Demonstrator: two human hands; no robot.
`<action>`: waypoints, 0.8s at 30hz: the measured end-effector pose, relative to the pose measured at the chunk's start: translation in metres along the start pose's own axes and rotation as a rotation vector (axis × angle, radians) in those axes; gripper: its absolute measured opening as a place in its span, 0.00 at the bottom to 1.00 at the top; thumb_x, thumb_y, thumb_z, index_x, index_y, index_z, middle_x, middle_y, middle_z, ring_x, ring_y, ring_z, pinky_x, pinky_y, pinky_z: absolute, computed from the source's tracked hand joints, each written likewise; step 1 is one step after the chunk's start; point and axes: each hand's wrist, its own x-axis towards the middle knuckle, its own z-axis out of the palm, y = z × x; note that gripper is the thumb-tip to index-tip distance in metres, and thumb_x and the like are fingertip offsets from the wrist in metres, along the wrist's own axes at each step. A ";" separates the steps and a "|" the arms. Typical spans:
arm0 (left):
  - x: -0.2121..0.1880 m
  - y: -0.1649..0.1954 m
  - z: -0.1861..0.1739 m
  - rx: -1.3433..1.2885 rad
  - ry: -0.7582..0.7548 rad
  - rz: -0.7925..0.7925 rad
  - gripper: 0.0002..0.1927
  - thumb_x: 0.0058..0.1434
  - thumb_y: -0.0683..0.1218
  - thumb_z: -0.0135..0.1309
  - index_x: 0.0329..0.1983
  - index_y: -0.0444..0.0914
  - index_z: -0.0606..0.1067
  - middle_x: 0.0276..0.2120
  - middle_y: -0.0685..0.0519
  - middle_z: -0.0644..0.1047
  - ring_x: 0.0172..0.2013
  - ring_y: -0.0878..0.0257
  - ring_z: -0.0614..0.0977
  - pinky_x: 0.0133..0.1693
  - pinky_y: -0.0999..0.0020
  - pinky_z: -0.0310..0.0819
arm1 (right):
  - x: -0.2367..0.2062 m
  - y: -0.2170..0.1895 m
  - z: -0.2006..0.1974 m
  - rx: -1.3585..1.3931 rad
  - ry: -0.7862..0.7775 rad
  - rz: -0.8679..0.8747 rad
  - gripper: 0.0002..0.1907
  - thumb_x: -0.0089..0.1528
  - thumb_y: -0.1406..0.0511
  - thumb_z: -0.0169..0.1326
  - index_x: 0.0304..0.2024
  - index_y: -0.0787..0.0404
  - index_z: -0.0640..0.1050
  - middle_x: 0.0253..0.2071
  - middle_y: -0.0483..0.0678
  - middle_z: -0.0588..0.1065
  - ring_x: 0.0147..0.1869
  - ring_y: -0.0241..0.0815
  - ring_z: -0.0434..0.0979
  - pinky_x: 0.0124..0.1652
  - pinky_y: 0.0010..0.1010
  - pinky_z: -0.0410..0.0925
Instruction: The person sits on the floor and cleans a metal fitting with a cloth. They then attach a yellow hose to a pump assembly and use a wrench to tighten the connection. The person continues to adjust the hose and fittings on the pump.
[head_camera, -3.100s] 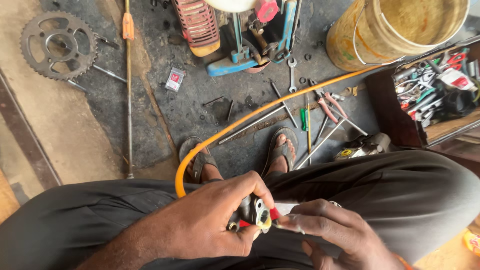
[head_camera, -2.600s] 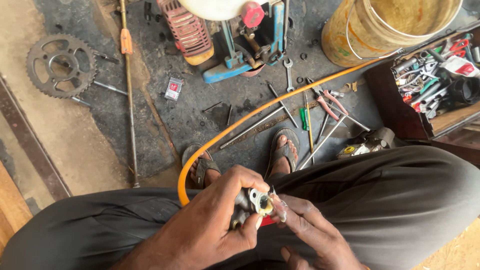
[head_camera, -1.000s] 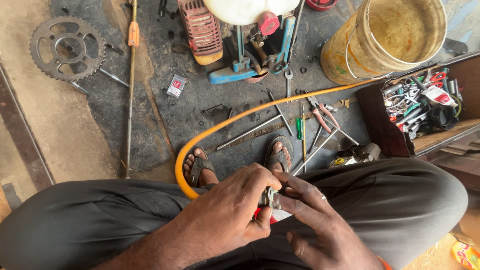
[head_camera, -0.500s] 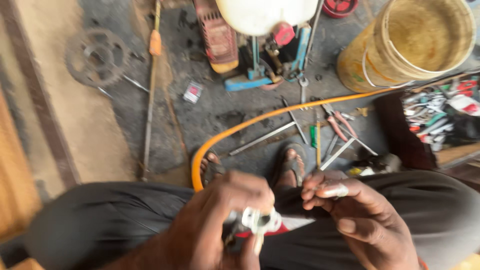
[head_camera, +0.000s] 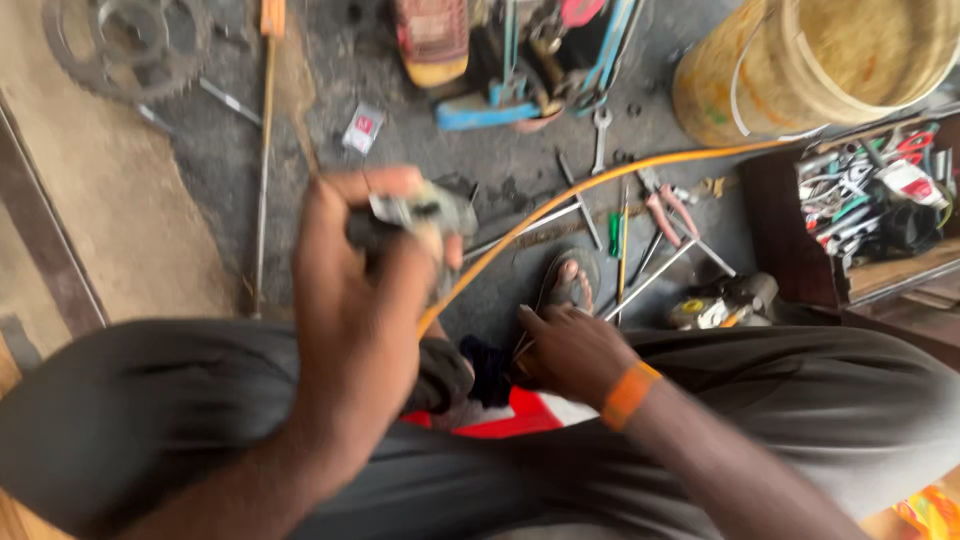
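We lift the small metal part (head_camera: 415, 215) in our left hand (head_camera: 360, 290), its grip closed around it, perhaps to inspect it; our right hand (head_camera: 570, 350) rests loosely open on the lap, holding nothing.

Left hand (head_camera: 365, 290) raised, fingers curled closed, blurred; right hand (head_camera: 570, 352) low between knees, fingers seemingly loosely spread.
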 end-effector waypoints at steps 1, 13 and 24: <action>0.007 -0.004 -0.003 -0.026 0.050 -0.050 0.15 0.65 0.38 0.48 0.55 0.33 0.66 0.41 0.46 0.78 0.38 0.66 0.81 0.39 0.73 0.78 | 0.026 -0.002 0.019 -0.032 -0.197 0.087 0.45 0.58 0.48 0.62 0.67 0.66 0.63 0.52 0.57 0.76 0.55 0.57 0.77 0.50 0.43 0.72; 0.011 0.009 0.001 -0.143 0.168 -0.148 0.17 0.62 0.37 0.51 0.54 0.34 0.68 0.35 0.51 0.76 0.31 0.70 0.78 0.27 0.75 0.76 | 0.129 0.003 0.199 0.000 -0.123 -0.058 0.22 0.61 0.52 0.53 0.52 0.55 0.76 0.46 0.54 0.80 0.50 0.55 0.81 0.46 0.47 0.72; 0.019 0.010 -0.019 -0.063 0.200 -0.053 0.17 0.64 0.40 0.52 0.55 0.33 0.67 0.36 0.53 0.76 0.32 0.73 0.78 0.33 0.76 0.77 | 0.151 0.043 0.104 -0.254 -0.013 0.267 0.29 0.67 0.50 0.41 0.67 0.54 0.66 0.62 0.58 0.69 0.63 0.60 0.70 0.55 0.56 0.64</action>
